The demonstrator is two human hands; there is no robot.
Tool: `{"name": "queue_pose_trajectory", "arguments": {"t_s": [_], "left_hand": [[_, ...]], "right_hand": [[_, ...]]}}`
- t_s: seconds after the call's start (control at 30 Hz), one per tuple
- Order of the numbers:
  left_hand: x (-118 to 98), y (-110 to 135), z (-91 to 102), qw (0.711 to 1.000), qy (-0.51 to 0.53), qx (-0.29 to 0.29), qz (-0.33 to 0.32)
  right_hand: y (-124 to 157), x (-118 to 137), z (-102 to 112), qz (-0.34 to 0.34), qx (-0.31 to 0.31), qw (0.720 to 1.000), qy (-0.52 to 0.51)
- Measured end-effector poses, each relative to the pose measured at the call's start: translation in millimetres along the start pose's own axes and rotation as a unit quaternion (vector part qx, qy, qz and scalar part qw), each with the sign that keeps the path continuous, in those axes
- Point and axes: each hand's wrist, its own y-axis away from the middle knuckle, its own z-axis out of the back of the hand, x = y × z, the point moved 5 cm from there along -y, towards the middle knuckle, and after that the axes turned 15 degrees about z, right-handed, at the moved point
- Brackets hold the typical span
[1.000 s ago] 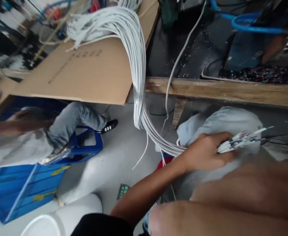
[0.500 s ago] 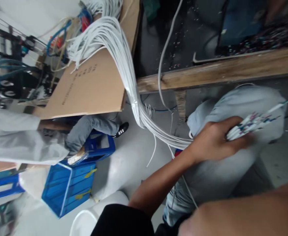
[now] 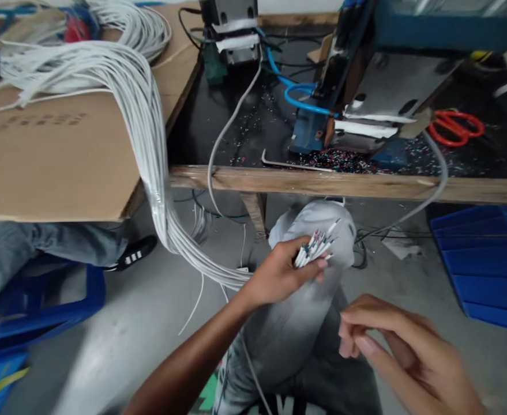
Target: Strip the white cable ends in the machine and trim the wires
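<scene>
My left hand (image 3: 285, 271) is closed around the end of a bundle of white cables (image 3: 192, 248). Out past its thumb and fingers fan the stripped cable ends (image 3: 318, 245), showing small coloured wires. From that grip the bundle runs left and up over the edge of a cardboard sheet (image 3: 54, 164), with clear tape binding it partway. Off to the lower right, my right hand (image 3: 404, 346) is apart from the cables. Its fingers curl in towards the thumb, and nothing shows between them.
On the black bench, a machine (image 3: 365, 104) stands amid coloured scraps, near orange-handled scissors (image 3: 456, 128) and a hex key (image 3: 296, 166). The wooden bench edge (image 3: 365, 183) runs above my knee. Blue crates (image 3: 487, 265) stand at right; another person's leg (image 3: 63, 242) is at left.
The view has swung right and levelled, bringing the machine and scissors into sight. My right hand, a blur at the lower edge before, now shows clearly. My left hand still holds the cables.
</scene>
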Motion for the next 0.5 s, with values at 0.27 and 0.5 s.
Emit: {"name": "queue_pose_trajectory", "arguments": {"t_s": [0.27, 0.5], "left_hand": [[-18.0, 1.9, -17.6, 0.995, 0.048, 0.076, 0.038], [-27.2, 12.1, -9.3, 0.994, 0.048, 0.096, 0.032]], "right_hand": [[35.3, 1.8, -101.0, 0.008, 0.394, 0.917, 0.066], [29.4, 18.1, -125.1, -0.006, 0.453, 0.887, -0.086]]}}
